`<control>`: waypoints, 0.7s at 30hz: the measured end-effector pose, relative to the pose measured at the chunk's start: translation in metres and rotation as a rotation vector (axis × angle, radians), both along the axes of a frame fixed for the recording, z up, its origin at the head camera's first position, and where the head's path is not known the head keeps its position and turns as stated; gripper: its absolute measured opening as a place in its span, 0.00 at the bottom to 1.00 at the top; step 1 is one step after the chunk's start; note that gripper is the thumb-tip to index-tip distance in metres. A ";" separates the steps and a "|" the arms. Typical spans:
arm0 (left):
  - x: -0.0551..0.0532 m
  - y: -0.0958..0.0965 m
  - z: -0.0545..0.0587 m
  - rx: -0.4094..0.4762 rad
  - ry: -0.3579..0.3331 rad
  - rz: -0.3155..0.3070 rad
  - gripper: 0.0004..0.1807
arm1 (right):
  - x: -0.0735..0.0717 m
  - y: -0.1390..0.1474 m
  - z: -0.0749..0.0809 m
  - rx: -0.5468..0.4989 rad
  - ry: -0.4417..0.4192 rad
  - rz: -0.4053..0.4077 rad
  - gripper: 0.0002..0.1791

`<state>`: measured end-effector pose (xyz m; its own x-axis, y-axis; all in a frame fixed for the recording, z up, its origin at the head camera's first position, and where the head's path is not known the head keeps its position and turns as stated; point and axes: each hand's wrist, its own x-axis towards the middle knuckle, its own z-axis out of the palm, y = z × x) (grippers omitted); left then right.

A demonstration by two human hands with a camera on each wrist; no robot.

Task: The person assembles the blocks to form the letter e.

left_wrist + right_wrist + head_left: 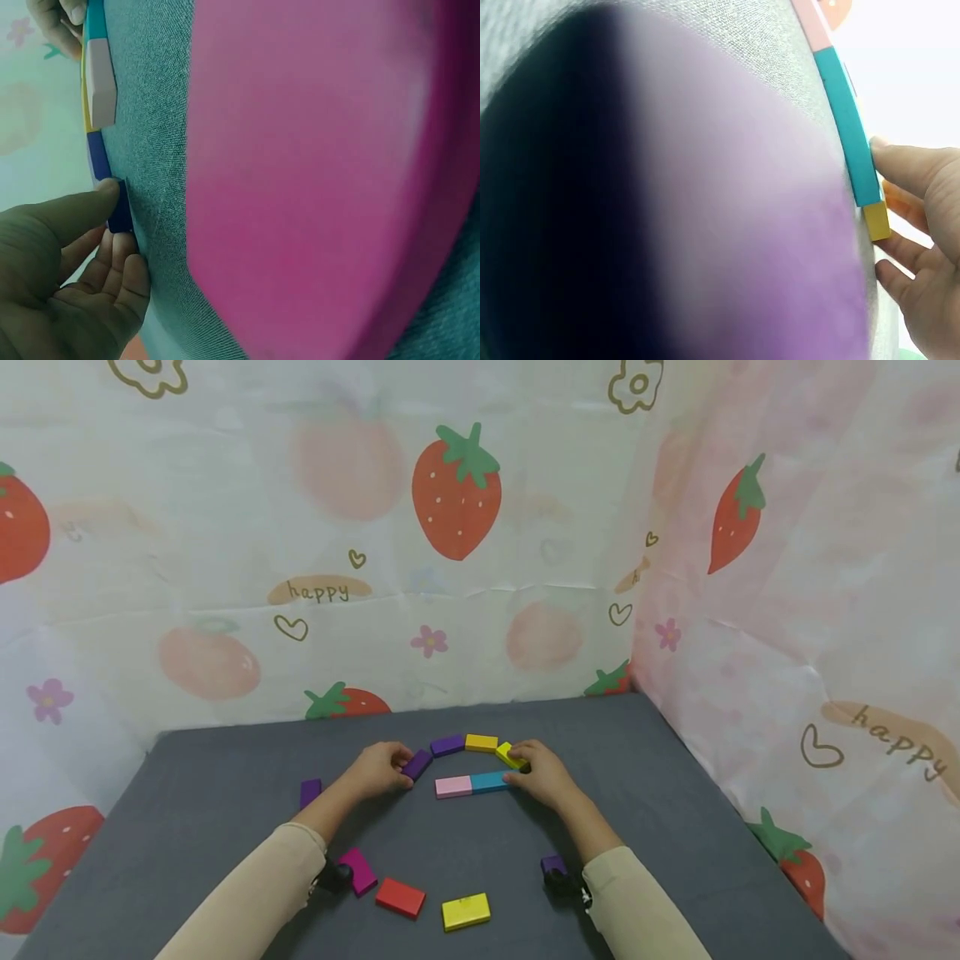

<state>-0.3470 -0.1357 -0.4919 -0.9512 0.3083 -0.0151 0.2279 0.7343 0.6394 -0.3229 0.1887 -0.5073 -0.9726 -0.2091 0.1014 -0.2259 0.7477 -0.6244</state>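
Observation:
My left hand [378, 770] pinches a purple block [417, 765] at the left end of a curved row on the grey cloth. In the left wrist view, the thumb lies on one side of that block and fingers on the other. Beyond it, the row continues with another purple block [447, 745] and a yellow block [482, 743]. A second yellow block [510, 755] ends the row at the right, held between the thumb and fingers of my right hand [547, 774]. Below the curve, a pink block [453, 787] lies end to end with a blue block [489, 782], near the right thumb.
Nearer on the grey cloth [247, 793] lie a magenta block [359, 872], a red block [401, 897] and a yellow block [466, 912]. One purple block [311, 792] lies beside the left forearm; another [553, 864] is under the right wrist. Strawberry-print sheets [225, 527] stand behind and at the sides.

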 end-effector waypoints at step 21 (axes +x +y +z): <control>-0.001 0.005 -0.001 0.021 0.021 0.033 0.21 | 0.001 -0.002 0.002 0.008 -0.010 -0.009 0.27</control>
